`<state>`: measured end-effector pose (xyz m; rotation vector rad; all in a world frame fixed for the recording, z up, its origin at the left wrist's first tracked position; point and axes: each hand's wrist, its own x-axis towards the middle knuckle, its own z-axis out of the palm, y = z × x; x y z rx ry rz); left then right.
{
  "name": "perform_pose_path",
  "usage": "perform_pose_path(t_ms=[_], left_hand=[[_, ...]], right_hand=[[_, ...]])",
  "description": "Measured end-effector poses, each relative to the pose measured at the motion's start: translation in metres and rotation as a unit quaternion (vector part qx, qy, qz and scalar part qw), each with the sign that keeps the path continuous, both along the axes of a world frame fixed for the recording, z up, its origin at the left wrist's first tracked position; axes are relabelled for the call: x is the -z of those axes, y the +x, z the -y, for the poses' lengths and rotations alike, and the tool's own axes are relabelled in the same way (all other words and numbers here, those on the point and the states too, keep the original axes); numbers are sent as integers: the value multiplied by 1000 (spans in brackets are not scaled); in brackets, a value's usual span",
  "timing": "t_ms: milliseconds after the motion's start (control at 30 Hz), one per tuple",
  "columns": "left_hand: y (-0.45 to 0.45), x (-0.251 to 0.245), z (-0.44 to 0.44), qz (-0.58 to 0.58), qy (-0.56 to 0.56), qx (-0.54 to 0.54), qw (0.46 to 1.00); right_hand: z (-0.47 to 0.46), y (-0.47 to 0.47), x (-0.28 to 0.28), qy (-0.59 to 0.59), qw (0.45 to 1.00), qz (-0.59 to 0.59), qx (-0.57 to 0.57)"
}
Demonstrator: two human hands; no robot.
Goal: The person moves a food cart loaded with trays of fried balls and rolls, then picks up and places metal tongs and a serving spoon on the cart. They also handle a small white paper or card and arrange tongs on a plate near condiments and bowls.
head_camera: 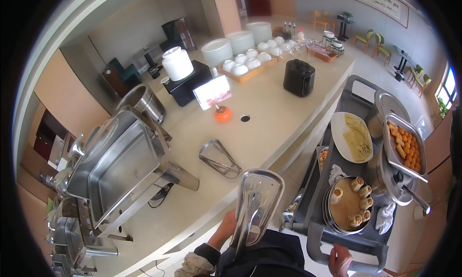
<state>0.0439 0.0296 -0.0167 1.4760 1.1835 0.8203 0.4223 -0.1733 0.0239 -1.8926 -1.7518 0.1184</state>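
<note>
My left hand [226, 227] grips the edge of an elongated stainless steel tray [265, 190] with a rounded end, held in front of my body. Metal serving tongs [247, 212] lie in it. Another metal tray of similar shape [221, 157] rests on the counter [187, 219] beyond, with tongs across it. My right hand [340, 259] is by the handle [313, 241] of a dark grey service cart, its fingers partly curled; whether it touches the handle is unclear. Nearest to it on the cart, a round steamer [346, 201] carries several filled rolls [365, 203].
Left on the counter stands a chafing dish [122, 172], uncovered. Farther back are a black appliance [299, 78], an orange ornament [223, 113], bowls [249, 62] and stacked plates [216, 53]. The cart bears a plate of flatbread [352, 138] and a pan of fried food [406, 147] atop pots.
</note>
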Motion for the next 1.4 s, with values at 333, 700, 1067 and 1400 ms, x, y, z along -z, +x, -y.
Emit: perform_pose_path(t_ms=[333,700,1067,1400], left_hand=[[73,-10,-95,44,-114,60,991],[162,-68,-180,113,-219,108,963],[270,-32,-281,130,-174,212,953],[371,-23,-387,88,-125,276,949]], right_hand=[[14,19,-23,-160,966,-27,203],[7,10,-21,-201,932,-17,300],[9,14,-19,-226,923,-25,310],[4,11,-23,-161,937,2,311]])
